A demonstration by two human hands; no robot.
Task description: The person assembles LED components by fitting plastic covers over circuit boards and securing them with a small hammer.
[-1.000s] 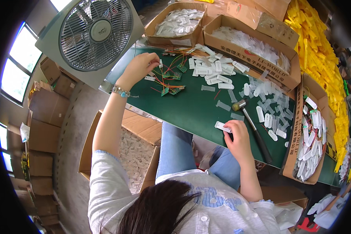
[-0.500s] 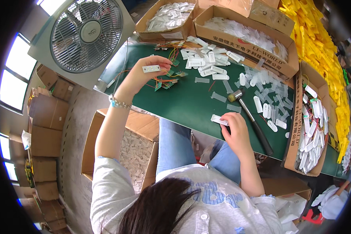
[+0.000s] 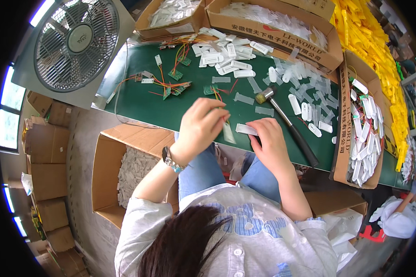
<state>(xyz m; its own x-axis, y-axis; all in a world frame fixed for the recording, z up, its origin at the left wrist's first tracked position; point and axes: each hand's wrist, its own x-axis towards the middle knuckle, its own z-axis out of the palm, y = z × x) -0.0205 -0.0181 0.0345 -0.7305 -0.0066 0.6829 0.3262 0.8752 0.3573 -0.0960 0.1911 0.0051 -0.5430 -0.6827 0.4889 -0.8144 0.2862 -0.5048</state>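
My left hand hovers over the table's near edge, its fingers pinched on a wired circuit board assembly. A small green board with red and yellow wires shows just beyond the knuckles, and a pale flat piece, blurred, hangs below the fingertips. My right hand grips a white plastic casing at the table edge, close to the left fingers. To the right of it lies a hammer with a black handle. Further green boards with wires lie beyond the left hand.
White casings are heaped at the table's back, with clear strips to their right. Cardboard boxes of parts stand behind; another box holds wired casings at right. A fan stands at left. An open carton sits below.
My left hand has come from the wired boards at the back toward my right hand, bringing a wired board along. My right hand still holds the casing. The view has shifted slightly.
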